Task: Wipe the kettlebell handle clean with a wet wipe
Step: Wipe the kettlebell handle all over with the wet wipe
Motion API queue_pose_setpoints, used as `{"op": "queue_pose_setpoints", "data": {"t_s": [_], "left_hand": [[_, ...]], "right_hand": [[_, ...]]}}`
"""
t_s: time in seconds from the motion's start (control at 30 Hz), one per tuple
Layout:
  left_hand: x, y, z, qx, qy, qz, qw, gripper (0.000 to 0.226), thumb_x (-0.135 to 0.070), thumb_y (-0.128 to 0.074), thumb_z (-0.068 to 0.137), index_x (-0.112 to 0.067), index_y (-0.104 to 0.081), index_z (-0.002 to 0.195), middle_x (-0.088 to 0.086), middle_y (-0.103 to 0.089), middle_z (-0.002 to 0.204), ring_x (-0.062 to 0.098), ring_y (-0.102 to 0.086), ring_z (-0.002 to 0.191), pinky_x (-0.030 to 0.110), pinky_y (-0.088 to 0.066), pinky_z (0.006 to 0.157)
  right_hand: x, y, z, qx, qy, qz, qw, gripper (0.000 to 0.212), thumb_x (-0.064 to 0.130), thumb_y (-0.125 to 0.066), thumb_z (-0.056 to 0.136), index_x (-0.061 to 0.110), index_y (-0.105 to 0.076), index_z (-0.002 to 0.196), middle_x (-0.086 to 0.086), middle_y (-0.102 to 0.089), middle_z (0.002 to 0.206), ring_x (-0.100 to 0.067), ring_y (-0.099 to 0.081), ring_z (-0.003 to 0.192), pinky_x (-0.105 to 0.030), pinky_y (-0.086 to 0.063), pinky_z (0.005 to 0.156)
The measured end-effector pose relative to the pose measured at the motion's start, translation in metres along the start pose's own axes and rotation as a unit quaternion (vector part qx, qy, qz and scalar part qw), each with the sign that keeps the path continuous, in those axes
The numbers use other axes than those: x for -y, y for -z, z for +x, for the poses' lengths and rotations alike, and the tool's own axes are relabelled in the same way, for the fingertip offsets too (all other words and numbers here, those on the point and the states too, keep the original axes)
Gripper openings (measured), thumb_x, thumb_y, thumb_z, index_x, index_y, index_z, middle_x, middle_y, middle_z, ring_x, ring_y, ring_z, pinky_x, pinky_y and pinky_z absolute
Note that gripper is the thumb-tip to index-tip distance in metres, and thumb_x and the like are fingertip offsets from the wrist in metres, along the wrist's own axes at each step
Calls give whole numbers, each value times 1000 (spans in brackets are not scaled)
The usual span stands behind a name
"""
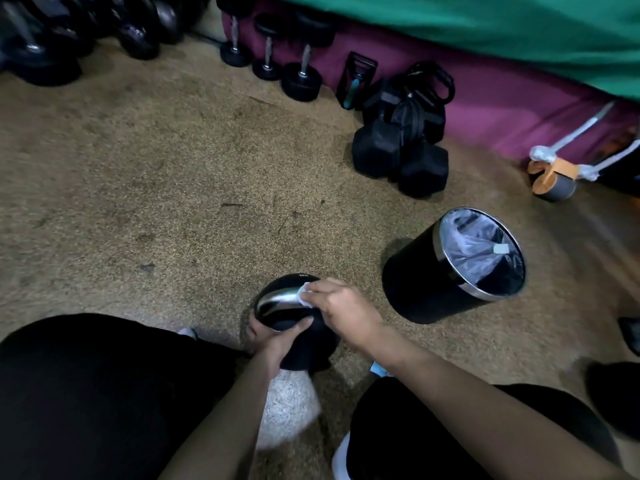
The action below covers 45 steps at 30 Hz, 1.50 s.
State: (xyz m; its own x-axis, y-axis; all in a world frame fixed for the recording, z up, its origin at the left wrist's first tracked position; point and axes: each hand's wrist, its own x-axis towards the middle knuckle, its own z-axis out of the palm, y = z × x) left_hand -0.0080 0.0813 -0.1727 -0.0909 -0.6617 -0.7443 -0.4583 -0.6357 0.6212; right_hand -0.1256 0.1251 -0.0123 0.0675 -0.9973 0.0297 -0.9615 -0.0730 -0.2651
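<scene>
The kettlebell (298, 327) is stood on the floor (173, 202) between the knees, and its black body is cupped by the left hand (277, 341), whose fingers (294, 327) are curled partly closed around the near side. The wet wipe (306, 296) is pinched in the closed fingers (320, 291) of the right hand (341, 310) and is pressed on the right end of the shiny metal handle (277, 302); the stretch of handle to the left of those fingers is left bare.

Several slips can be foreseen. The wipe is bunched small, so bare fingertips may be dragged over the metal and the far underside may be missed. A damp, smooth handle may be made slippery, and the round body could be rolled out of the left hand's loose hold if too much sideways force is applied. The open, lined bin (460, 265) is stood near, to the right of the right-hand fingers, and could be knocked by the elbow.

Small pale lettering is seen on the kettlebell's top, just beyond the wipe, but it is too blurred to be read. No other writing can be made out.
</scene>
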Motion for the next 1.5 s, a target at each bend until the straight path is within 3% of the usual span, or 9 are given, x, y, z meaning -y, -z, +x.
{"op": "queue_pose_setpoints", "data": {"t_s": [0.1,0.23,0.43,0.67,0.8,0.93,1.17,1.37,1.5], "left_hand": [[2,-2,1,9,-8,-17,1000,160,-60,-108,37,-20,-27,169,11,-34,173,29,-34,161,42,-32,131],[2,-1,0,6,-11,-12,1000,138,-37,-106,64,-16,-22,171,12,-28,175,29,-29,163,40,-28,130],[1,-1,2,1,-4,0,1000,135,-33,-105,66,-16,-21,171,16,-29,175,31,-29,163,41,-27,131],[0,1,0,3,-10,0,1000,138,-37,-105,64,-16,-21,171,14,-27,176,31,-27,164,40,-26,132],[0,0,0,2,-7,4,1000,131,-30,-102,71,-13,-19,171,16,-25,176,31,-26,164,40,-27,130],[0,0,1,1,-6,8,1000,133,-31,-102,71,-11,-17,171,18,-23,176,33,-24,165,41,-26,132],[-2,-1,0,-6,0,-3,1000,135,-31,-105,66,-14,-20,171,13,-27,176,30,-28,164,39,-26,130],[-1,0,0,6,-5,-13,1000,135,-30,-104,68,-14,-19,172,15,-24,176,31,-25,165,41,-25,132],[0,0,-1,6,-14,-9,1000,140,-38,-105,65,-17,-18,172,13,-21,177,30,-23,165,41,-25,132]], "right_hand": [[2,-8,-8,14,37,-7,999,33,21,-44,81,14,-71,99,-2,-70,105,-23,-67,94,-28,-58,73],[-8,-9,-16,-3,31,-30,999,28,22,-46,86,17,-66,105,-1,-63,107,-18,-56,91,-27,-55,65],[-3,-22,-16,40,51,-44,997,24,22,-50,89,18,-57,111,0,-56,106,-20,-51,93,-37,-53,61],[-10,-7,-17,-12,56,-48,997,25,17,-57,83,17,-62,108,3,-47,102,-15,-44,90,-27,-51,57],[1,-17,-7,46,85,-74,993,27,24,-45,87,16,-62,107,0,-57,96,-17,-50,85,-30,-43,55],[-9,-28,-17,89,49,-75,992,46,42,-23,94,15,-57,109,-1,-54,99,-19,-51,94,-38,-46,77],[-8,-11,-13,15,105,-67,992,17,18,-63,85,14,-61,101,1,-55,98,-18,-52,87,-31,-49,65],[-11,-11,-16,46,115,-64,990,20,18,-54,90,12,-59,108,-1,-57,106,-18,-52,93,-33,-54,61],[-14,-8,-5,38,77,-30,996,35,16,-43,78,16,-69,100,-5,-64,105,-24,-61,96,-28,-57,63]]}}
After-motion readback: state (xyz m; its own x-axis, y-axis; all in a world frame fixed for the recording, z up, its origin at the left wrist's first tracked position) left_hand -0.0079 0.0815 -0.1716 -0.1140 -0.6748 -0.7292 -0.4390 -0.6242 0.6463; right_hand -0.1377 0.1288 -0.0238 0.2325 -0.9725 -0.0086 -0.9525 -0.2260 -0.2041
